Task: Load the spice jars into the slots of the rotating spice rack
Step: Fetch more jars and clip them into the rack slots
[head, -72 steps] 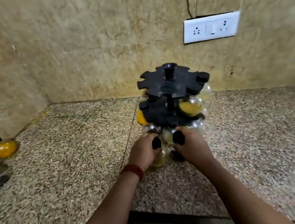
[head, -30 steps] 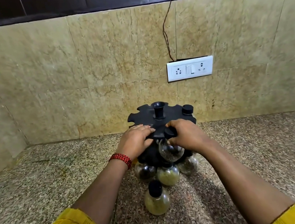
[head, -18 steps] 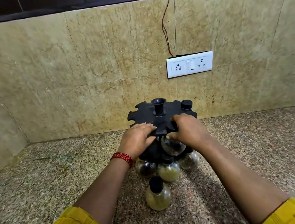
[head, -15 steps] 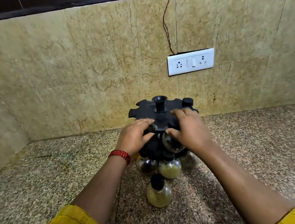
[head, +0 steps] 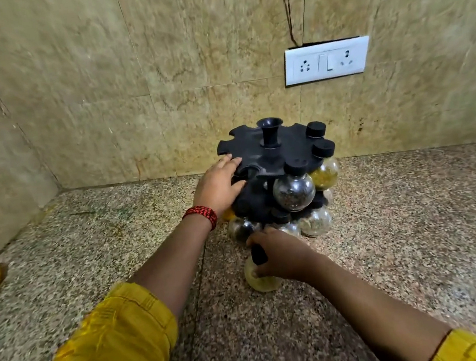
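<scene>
Your right hand is closed around the black-capped jar of pale spice standing on the granite counter just before the rack. Lift it carelessly and it could knock the jars hanging on the bottom tier (they sit very near). Your left hand rests flat and open on the rotating spice rack's top disc; ease off and it may spin, carrying the empty slot away.

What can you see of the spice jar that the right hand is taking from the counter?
The spice jar is a round clear globe, glass or plastic by its look, with a black cap, holding a pale yellow-green spice. It stands upright on the speckled counter, in front of the rotating spice rack and apart from it. The right hand closes over its cap and neck, hiding much of it.
</scene>
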